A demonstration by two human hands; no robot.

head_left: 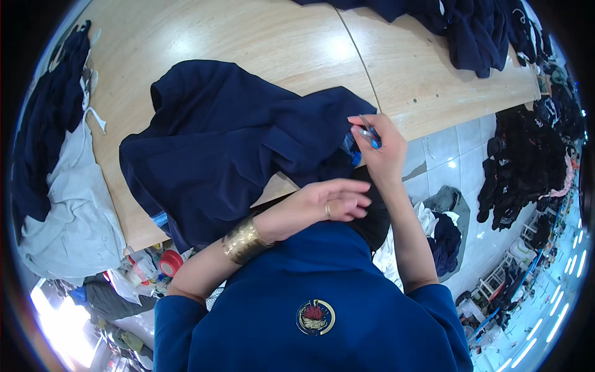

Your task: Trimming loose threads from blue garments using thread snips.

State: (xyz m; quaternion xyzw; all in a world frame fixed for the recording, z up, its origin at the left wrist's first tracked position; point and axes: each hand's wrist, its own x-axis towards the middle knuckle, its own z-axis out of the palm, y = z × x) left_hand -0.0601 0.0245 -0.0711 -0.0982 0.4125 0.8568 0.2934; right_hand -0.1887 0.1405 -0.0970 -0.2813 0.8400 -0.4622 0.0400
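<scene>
A dark navy garment [211, 130] lies spread and rumpled over the near part of the wooden table [279, 34]. Its near edge hangs toward my lap, and bits of lighter blue trim [159, 220] show at its edges. At the garment's right end, my right hand [385, 146] is closed around small thread snips [370, 137] with blue on the handle; their tips point up and left. My left hand [331, 204] hovers in front of my body, just nearer than the cloth. Its fingers are loosely extended, and nothing shows in them.
More navy cloth [477, 37] is heaped at the table's far right. Grey and navy garments [77, 204] hang over its left edge. Dark clothes [520, 167] lie to the right, above a tiled floor [443, 146]. A grey bag of cloth [449, 204] sits by my right arm.
</scene>
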